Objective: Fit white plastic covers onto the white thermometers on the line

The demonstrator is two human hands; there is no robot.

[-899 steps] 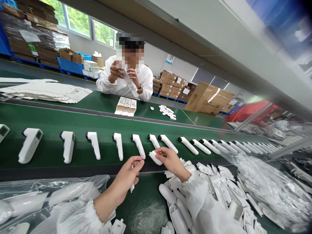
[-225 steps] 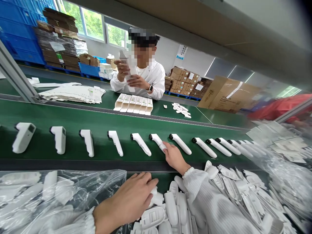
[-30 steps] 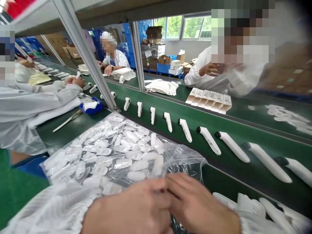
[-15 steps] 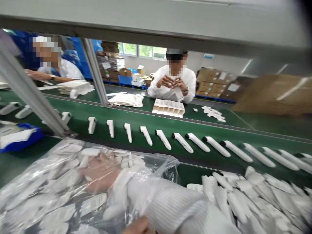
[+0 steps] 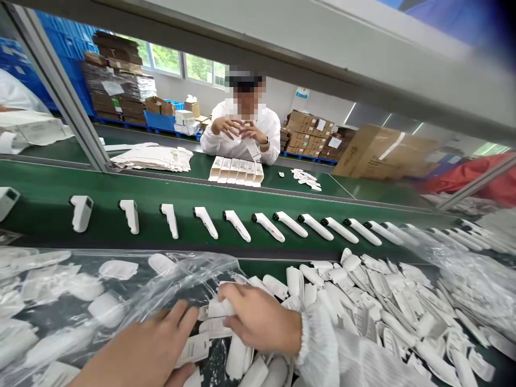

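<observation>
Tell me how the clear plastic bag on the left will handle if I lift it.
The clear plastic bag is likely floppy: its thin film lies wrinkled. The loose white covers inside would probably slide and bunch at the lowest part. The film's glossy shine suggests it may feel slippery.

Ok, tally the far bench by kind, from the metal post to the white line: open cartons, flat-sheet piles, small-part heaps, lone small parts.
Open cartons: 6
Flat-sheet pile: 1
Small-part heap: 1
Lone small part: 1
Total: 9
</observation>
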